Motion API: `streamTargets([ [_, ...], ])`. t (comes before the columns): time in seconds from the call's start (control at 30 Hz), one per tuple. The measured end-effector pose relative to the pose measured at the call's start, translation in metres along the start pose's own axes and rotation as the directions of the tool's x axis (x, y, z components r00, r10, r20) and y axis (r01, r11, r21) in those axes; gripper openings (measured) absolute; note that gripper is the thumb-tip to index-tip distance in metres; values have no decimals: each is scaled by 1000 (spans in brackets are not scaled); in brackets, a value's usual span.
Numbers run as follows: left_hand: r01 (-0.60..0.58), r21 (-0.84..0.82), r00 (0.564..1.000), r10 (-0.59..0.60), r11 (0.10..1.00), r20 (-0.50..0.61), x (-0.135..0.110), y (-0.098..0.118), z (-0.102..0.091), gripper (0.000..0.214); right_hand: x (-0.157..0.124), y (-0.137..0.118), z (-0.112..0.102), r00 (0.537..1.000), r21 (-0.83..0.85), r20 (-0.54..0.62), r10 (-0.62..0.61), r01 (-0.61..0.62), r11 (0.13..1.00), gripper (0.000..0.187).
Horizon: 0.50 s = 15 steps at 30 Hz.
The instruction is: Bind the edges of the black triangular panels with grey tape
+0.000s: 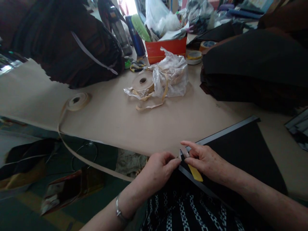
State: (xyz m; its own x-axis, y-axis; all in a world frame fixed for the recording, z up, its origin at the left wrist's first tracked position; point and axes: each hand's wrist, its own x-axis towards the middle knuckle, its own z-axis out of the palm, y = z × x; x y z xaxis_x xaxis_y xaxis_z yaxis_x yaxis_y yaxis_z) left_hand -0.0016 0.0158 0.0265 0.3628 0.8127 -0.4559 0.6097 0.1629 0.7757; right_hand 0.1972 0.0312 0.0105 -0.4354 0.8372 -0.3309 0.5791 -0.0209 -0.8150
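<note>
The left hand point(160, 165) pinches the corner of the black sheet point(252, 154), lying at the near edge of the table point(113, 112); the right hand point(203, 157) holds a yellow-ended tool point(196, 173); farther lies a tape roll point(83, 102), then the red box point(166, 49)

Red box point(166, 51), white plastic bag point(155, 14), blue bottle point(139, 41)

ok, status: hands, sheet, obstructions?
Left hand pinching at corner of black sheet. Right hand gripping yellow tool. Tape strip hangs by left forearm, could snag.
</note>
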Motion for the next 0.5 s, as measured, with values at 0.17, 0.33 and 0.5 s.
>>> streamTargets([
  [0.17, 74, 94, 996, -79, 993, 50, 21, 3, -4, 24, 0, 1, 4, 999, -53, -32, -34, 32, 998, 51],
  [0.33, 69, 119, 995, -76, 990, 58, 25, 1, -5, 24, 0, 3, 8, 998, -112, -51, -43, 37, 993, 50],
  [0.5, -5, 78, 997, 0, 997, 76, 21, 5, -1, 24, 0, 6, 18, 992, -320, -84, -96, 65, 945, 49],
])
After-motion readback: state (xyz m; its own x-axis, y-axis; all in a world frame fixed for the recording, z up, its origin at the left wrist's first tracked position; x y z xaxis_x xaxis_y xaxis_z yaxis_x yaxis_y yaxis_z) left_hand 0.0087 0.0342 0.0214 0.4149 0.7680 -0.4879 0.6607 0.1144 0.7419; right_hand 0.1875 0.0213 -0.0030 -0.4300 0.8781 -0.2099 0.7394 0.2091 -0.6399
